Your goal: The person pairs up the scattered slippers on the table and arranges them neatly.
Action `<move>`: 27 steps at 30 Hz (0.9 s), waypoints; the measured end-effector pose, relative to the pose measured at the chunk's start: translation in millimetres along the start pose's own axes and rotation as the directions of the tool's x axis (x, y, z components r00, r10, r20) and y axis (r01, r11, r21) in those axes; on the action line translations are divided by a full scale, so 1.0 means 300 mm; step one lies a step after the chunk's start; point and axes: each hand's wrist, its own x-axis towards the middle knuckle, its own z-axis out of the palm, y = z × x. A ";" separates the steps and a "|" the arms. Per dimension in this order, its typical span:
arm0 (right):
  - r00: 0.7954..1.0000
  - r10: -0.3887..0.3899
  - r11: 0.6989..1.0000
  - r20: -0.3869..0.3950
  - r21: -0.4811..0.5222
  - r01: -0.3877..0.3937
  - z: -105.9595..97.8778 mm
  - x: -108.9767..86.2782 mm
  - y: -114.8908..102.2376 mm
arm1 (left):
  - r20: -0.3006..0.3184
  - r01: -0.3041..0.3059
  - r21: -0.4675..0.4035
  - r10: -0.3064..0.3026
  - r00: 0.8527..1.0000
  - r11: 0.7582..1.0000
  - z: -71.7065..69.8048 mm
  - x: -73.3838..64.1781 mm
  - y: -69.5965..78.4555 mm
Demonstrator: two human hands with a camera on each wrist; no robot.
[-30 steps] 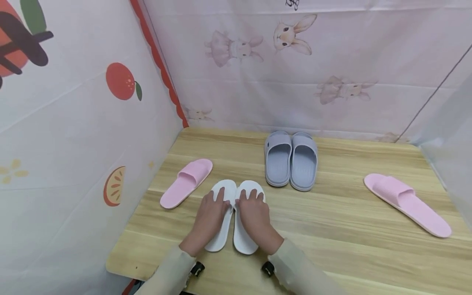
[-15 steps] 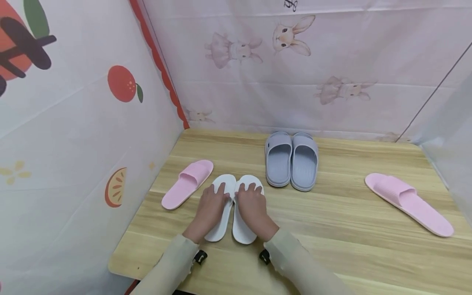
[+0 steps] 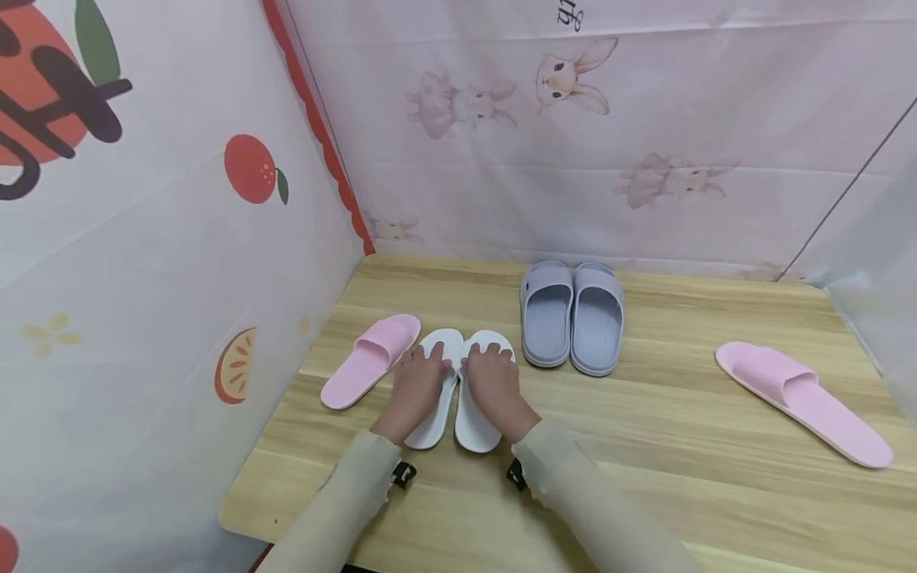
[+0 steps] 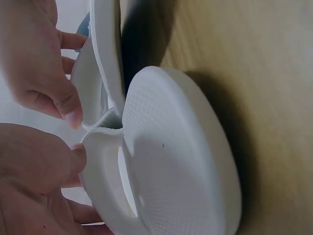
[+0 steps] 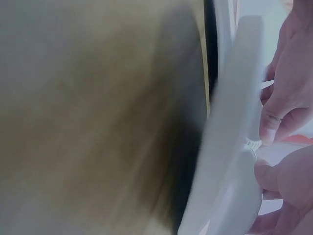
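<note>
Here's the white pair of slippers (image 3: 477,428), side by side, straps touching, over the near-left part of the counter (image 3: 645,454); whether the soles touch it, I can't tell. The left hand (image 3: 418,383) pinches the left strap, the right hand (image 3: 493,383) the right one, thumbs almost meeting! Just left, a pink slipper (image 3: 356,377) lies slanted. Behind, to the right, sits a grey pair (image 3: 548,322), and far right another pink slipper (image 3: 834,422).
</note>
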 end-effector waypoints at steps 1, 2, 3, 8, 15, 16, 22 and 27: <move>1.000 0.001 1.000 0.007 0.002 -0.001 0.002 0.006 0.003 | -0.007 -0.002 0.000 0.002 1.000 1.000 0.005 0.005 0.002; 1.000 0.002 1.000 0.007 0.009 -0.002 0.004 0.012 0.006 | -0.017 -0.006 -0.001 0.006 1.000 1.000 0.009 0.010 0.004; 1.000 0.003 1.000 0.009 0.011 -0.003 0.006 0.018 0.008 | -0.022 -0.007 -0.005 0.007 1.000 1.000 0.012 0.015 0.006; 1.000 0.008 1.000 0.026 0.025 -0.009 0.007 0.053 0.019 | -0.049 -0.017 -0.020 0.016 0.999 1.000 0.014 0.043 0.019; 0.998 0.018 0.999 0.054 0.048 -0.021 0.010 0.102 0.037 | -0.037 -0.013 -0.059 0.010 0.999 0.998 0.023 0.093 0.030; 0.998 0.025 0.998 0.054 0.053 -0.028 0.012 0.110 0.038 | -0.035 -0.012 -0.060 0.010 0.999 0.998 0.024 0.103 0.031; 0.998 0.034 0.996 0.061 0.084 -0.039 0.016 0.155 0.038 | -0.019 0.028 -0.056 -0.029 0.999 0.998 0.027 0.150 0.031; 0.997 0.036 0.998 0.066 0.052 -0.040 0.016 0.181 0.037 | 0.019 0.063 -0.074 -0.061 0.998 0.995 0.032 0.178 0.032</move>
